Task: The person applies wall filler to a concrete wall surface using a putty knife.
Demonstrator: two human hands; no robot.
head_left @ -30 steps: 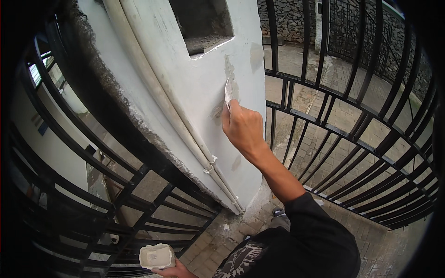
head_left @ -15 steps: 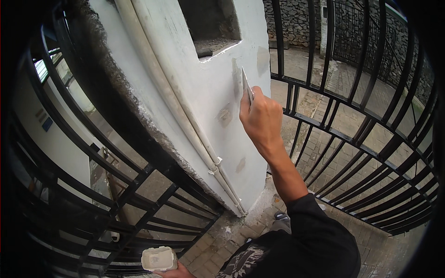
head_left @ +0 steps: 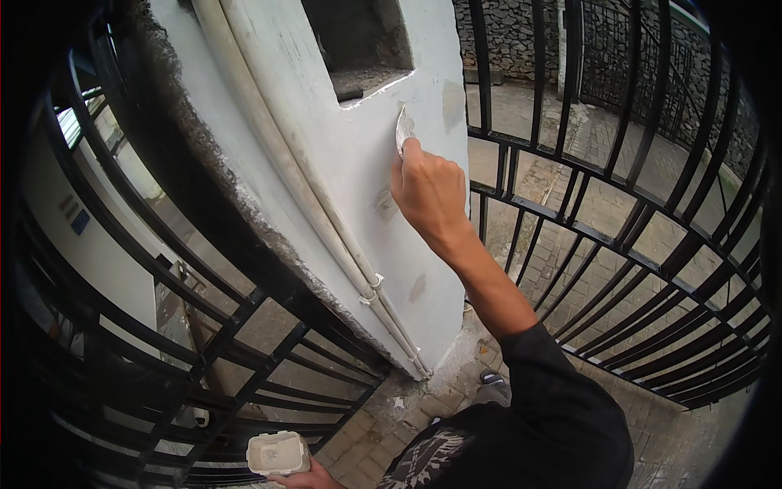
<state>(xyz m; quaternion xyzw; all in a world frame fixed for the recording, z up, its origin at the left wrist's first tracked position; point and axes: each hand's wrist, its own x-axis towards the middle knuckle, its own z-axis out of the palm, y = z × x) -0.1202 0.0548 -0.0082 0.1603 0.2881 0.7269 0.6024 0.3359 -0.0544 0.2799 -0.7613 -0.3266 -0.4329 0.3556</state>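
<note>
My right hand (head_left: 428, 183) grips a small putty knife (head_left: 404, 125), whose blade is against the white painted pillar (head_left: 350, 155) just below its square recess (head_left: 354, 53). Pale grey filler patches (head_left: 452, 102) mark the pillar's face around the blade. Low in the view, my left hand (head_left: 314, 475) holds a pale plastic tub (head_left: 275, 448) with off-white paste in it. Two pale pipes (head_left: 293, 179) run down the pillar, left of my right hand, held by clips near the bottom.
Black barred gates (head_left: 611, 236) stand on both sides of the pillar (head_left: 114, 244). Behind the right one are a paved path (head_left: 513, 110) and a stone wall (head_left: 513, 41). Below me are pavers (head_left: 366, 424) and my shod foot (head_left: 493, 376).
My right hand with the knife has moved upward on the pillar since one second ago; since half a second ago it has shifted left in view. The tub stays low at the left.
</note>
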